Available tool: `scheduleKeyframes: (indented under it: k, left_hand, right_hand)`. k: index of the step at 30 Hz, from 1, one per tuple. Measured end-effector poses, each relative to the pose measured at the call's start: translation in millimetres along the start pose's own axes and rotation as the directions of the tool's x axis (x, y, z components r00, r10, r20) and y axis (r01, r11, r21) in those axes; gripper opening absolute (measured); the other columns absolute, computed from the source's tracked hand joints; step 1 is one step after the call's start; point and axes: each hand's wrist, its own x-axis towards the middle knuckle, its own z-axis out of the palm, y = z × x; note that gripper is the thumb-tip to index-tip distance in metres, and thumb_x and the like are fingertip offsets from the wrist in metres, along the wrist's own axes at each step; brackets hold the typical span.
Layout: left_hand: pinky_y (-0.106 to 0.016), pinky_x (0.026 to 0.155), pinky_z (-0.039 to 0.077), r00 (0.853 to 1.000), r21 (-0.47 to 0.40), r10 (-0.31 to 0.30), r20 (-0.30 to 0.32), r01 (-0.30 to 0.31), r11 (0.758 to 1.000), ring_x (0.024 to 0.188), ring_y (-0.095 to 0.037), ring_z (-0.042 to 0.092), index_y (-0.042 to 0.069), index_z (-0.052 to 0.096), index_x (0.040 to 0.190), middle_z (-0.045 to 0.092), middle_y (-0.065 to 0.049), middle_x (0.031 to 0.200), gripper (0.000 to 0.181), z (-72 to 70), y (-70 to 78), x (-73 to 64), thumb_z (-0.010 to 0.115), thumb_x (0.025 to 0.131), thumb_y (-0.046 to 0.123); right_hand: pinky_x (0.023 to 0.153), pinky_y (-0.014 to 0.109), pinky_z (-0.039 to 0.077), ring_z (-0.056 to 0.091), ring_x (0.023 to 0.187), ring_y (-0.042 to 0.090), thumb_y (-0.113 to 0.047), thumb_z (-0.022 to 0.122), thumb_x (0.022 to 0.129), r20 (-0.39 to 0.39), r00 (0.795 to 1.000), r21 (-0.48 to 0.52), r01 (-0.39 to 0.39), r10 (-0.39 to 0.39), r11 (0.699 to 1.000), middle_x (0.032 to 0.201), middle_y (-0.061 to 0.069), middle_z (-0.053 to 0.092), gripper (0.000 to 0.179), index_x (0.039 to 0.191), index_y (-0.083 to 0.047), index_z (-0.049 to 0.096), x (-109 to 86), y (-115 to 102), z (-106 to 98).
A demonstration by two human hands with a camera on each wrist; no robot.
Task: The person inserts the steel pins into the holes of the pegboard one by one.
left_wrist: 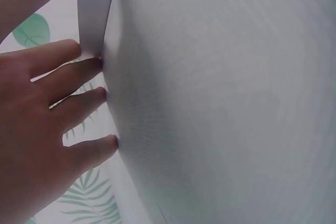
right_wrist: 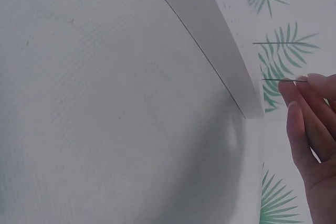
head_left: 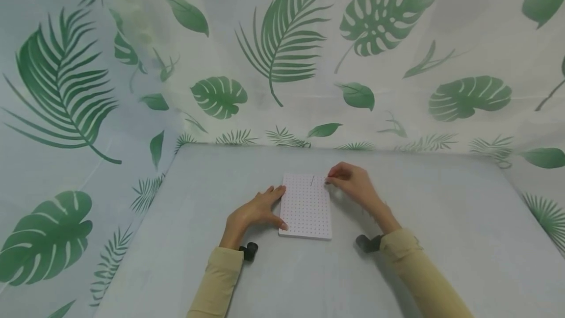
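A white board (head_left: 304,210) with a grid of small holes lies on the table. My left hand (head_left: 258,209) is spread along its left side, fingertips at the far-left edge and thumb on the near-left corner. In the left wrist view the fingers (left_wrist: 79,106) reach out nearly straight beside the board's side wall (left_wrist: 95,14). One thin dark needle (right_wrist: 281,43) stands upright in the board near the far edge. My right hand (head_left: 350,183) pinches a second needle (right_wrist: 272,80) between thumb and fingertips, its tip at the board's surface by the far-right corner.
A pale grey table (head_left: 397,278) surrounds the board. White curtains (head_left: 300,112) with green leaf prints hang behind the table and along its sides. Black wrist devices (head_left: 368,243) sit under both sleeve cuffs, close over the tabletop.
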Motion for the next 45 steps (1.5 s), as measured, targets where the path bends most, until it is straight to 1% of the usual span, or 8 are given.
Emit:
scheduleKeyframes:
  k: [5, 11, 20, 29, 32, 38, 41, 45]
  left_hand:
    - [-0.058, 0.129, 0.013, 1.0, 0.008, 0.002, -0.006, -0.002, 1.0, 0.16, -0.032, 0.012, 0.009, 0.027, 0.164, 0.023, -0.012, 0.171, 0.109, -1.6, -0.2, 0.2, 0.091, 0.077, 0.029]
    - [-0.062, 0.128, 0.013, 1.0, -0.02, -0.004, 0.001, 0.004, 1.0, 0.16, -0.038, 0.011, 0.01, 0.027, 0.164, 0.022, -0.012, 0.171, 0.109, -1.3, -0.9, -0.2, 0.092, 0.077, 0.028]
    - [-0.059, 0.129, 0.014, 1.0, 0.01, 0.017, -0.005, -0.017, 1.0, 0.16, -0.034, 0.013, 0.007, 0.027, 0.163, 0.024, -0.011, 0.171, 0.11, 1.4, -1.5, 0.6, 0.092, 0.076, 0.029]
    - [-0.059, 0.129, 0.013, 1.0, 0.009, 0.014, 0.001, -0.014, 1.0, 0.16, -0.033, 0.013, 0.008, 0.027, 0.163, 0.023, -0.01, 0.171, 0.109, 0.2, -2.1, 0.0, 0.091, 0.078, 0.029]
    - [-0.058, 0.129, 0.013, 1.0, 0.01, 0.018, -0.001, -0.018, 1.0, 0.16, -0.032, 0.013, 0.008, 0.028, 0.163, 0.024, -0.01, 0.171, 0.108, 0.4, -0.6, 1.7, 0.091, 0.078, 0.029]
    - [-0.057, 0.13, 0.013, 0.998, 0.032, 0.061, 0.027, -0.062, 0.998, 0.16, -0.033, 0.013, 0.008, 0.027, 0.163, 0.023, -0.012, 0.171, 0.108, 4.2, 4.2, 10.1, 0.09, 0.079, 0.032]
    - [-0.058, 0.129, 0.015, 0.999, 0.044, 0.028, 0.022, -0.029, 0.999, 0.16, -0.034, 0.013, 0.01, 0.026, 0.164, 0.022, -0.012, 0.171, 0.108, 4.3, 3.6, 9.6, 0.09, 0.079, 0.032]
    - [-0.06, 0.128, 0.017, 1.0, 0.047, -0.021, 0.006, 0.021, 0.999, 0.16, -0.036, 0.013, 0.012, 0.026, 0.164, 0.021, -0.012, 0.171, 0.109, 1.6, -1.2, 3.8, 0.091, 0.078, 0.031]
  right_hand:
    - [0.071, 0.017, 0.055, 0.077, 0.088, 0.022, -0.009, 0.08, 0.089, -0.003, 1.0, 0.062, 0.008, -0.008, 0.998, 0.096, 0.012, 0.079, 0.012, 0.097, -0.004, 0.072, 5.2, -2, 5]
    - [0.069, 0.017, 0.056, 0.076, 0.082, 0.02, -0.01, 0.081, 0.088, -0.003, 1.0, 0.104, -0.009, 0.009, 0.995, 0.095, 0.013, 0.079, 0.013, 0.096, -0.004, 0.073, 6.9, -4, 12]
    - [0.07, 0.017, 0.055, 0.076, 0.086, 0.019, -0.012, 0.081, 0.088, 0.006, 1.0, 0.076, -0.022, 0.022, 0.997, 0.096, 0.01, 0.079, 0.013, 0.097, -0.006, 0.073, 7.5, -6, 18]
    - [0.076, 0.017, 0.054, 0.077, 0.092, 0.025, -0.01, 0.081, 0.088, 0.023, 1.0, 0.033, -0.001, 0.0, 0.999, 0.098, 0.009, 0.078, 0.011, 0.097, -0.007, 0.074, 7.6, -9, 21]
    - [0.079, 0.021, 0.057, 0.077, 0.093, 0.026, -0.011, 0.08, 0.089, 0.037, 0.999, 0.02, 0.014, -0.015, 1.0, 0.098, 0.01, 0.078, 0.011, 0.097, -0.006, 0.073, 6.8, -7, 21]
    - [0.085, 0.04, 0.062, 0.076, 0.098, 0.028, -0.01, 0.079, 0.09, 0.04, 0.999, -0.077, -0.011, 0.014, 0.997, 0.1, 0.008, 0.077, 0.013, 0.102, -0.007, 0.073, 0.6, -2, 14]
    - [0.086, 0.042, 0.061, 0.076, 0.098, 0.029, -0.009, 0.079, 0.09, 0.052, 0.999, -0.068, 0.004, 0.0, 0.998, 0.102, 0.01, 0.077, 0.016, 0.104, -0.006, 0.073, -0.5, -5, 13]
    - [0.083, 0.035, 0.061, 0.076, 0.095, 0.028, -0.008, 0.079, 0.09, 0.081, 0.996, -0.048, 0.036, -0.032, 0.998, 0.102, 0.012, 0.078, 0.018, 0.106, -0.004, 0.074, 0.8, -8, 18]
